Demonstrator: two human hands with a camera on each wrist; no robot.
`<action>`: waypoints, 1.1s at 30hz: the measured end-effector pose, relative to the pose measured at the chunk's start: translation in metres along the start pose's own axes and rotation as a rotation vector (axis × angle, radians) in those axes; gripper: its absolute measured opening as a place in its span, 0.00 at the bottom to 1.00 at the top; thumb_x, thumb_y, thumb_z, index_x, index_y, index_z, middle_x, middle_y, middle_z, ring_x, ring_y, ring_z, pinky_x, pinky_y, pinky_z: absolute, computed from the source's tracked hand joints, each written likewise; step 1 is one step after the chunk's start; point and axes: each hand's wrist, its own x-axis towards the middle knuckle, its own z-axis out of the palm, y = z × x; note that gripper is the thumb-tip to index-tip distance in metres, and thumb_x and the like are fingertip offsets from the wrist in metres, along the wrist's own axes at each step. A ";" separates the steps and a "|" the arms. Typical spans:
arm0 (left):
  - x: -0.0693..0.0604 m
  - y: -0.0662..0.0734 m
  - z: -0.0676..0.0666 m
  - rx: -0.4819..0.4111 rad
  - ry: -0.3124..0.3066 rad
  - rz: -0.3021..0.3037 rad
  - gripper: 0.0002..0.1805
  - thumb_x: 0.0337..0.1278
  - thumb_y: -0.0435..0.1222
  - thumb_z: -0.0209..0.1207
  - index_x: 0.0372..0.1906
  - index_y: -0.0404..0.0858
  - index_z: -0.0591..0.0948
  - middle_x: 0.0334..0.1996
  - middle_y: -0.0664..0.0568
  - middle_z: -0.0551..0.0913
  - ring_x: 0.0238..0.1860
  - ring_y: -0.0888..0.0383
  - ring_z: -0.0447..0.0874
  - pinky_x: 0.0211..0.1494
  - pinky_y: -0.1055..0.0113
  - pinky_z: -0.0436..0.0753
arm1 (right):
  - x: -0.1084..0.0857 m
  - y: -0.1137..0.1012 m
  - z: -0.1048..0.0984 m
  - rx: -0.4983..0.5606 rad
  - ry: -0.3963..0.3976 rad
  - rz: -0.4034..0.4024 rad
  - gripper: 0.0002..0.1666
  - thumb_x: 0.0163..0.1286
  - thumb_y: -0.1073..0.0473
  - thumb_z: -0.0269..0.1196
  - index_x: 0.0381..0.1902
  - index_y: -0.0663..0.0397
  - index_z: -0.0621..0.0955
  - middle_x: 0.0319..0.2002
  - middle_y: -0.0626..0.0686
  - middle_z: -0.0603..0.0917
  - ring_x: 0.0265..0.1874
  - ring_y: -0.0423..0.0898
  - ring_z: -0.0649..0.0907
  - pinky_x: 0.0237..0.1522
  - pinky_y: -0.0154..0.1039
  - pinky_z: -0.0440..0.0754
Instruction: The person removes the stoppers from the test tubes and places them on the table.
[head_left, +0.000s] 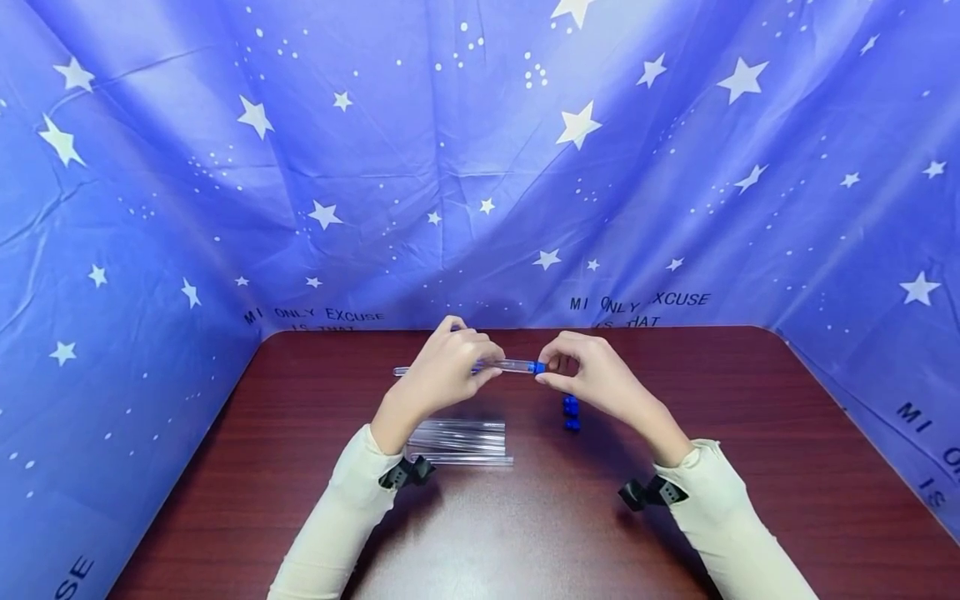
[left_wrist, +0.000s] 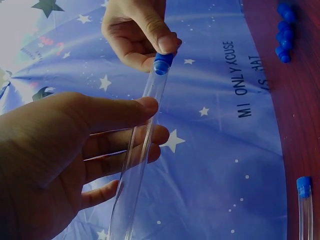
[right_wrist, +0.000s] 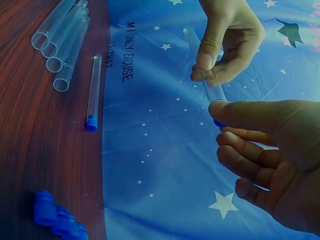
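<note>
A clear test tube [left_wrist: 137, 155] is held up above the table between both hands. My left hand [head_left: 453, 367] pinches its body between thumb and fingers, as the left wrist view shows. At the tube's mouth sits a blue stopper [left_wrist: 162, 62], pinched by the thumb and fingertips of my right hand [head_left: 596, 367]. The stopper's lower part shows inside the clear wall. In the right wrist view, my right thumb and fingers cover most of this stopper [right_wrist: 218, 123]. Beyond the hands, another test tube [right_wrist: 94, 95] with a blue stopper lies on the table.
Several open test tubes [head_left: 457, 442] lie side by side on the dark red wooden table [head_left: 480, 533], near the left forearm. Several loose blue stoppers [head_left: 572, 408] are grouped below the right hand. A blue star-patterned cloth [head_left: 450, 167] hangs behind and beside the table.
</note>
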 end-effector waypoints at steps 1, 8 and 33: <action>0.000 0.000 0.000 -0.004 -0.002 -0.006 0.05 0.58 0.39 0.71 0.38 0.47 0.90 0.35 0.62 0.90 0.37 0.64 0.86 0.57 0.58 0.72 | 0.000 0.000 0.000 -0.005 0.005 -0.006 0.12 0.55 0.64 0.78 0.33 0.52 0.85 0.28 0.45 0.83 0.29 0.39 0.80 0.33 0.35 0.78; -0.002 -0.001 0.000 -0.016 0.012 -0.019 0.04 0.58 0.40 0.69 0.38 0.47 0.88 0.32 0.59 0.88 0.33 0.63 0.84 0.54 0.56 0.74 | 0.000 0.000 0.002 -0.021 0.025 -0.021 0.12 0.56 0.64 0.77 0.35 0.52 0.84 0.29 0.45 0.83 0.30 0.39 0.81 0.33 0.35 0.79; 0.003 -0.007 0.004 -0.009 0.077 0.007 0.07 0.51 0.38 0.71 0.35 0.45 0.84 0.30 0.57 0.82 0.29 0.63 0.79 0.53 0.56 0.74 | 0.002 -0.002 -0.001 -0.072 0.024 -0.045 0.08 0.61 0.61 0.74 0.38 0.51 0.86 0.29 0.44 0.82 0.30 0.38 0.80 0.33 0.36 0.79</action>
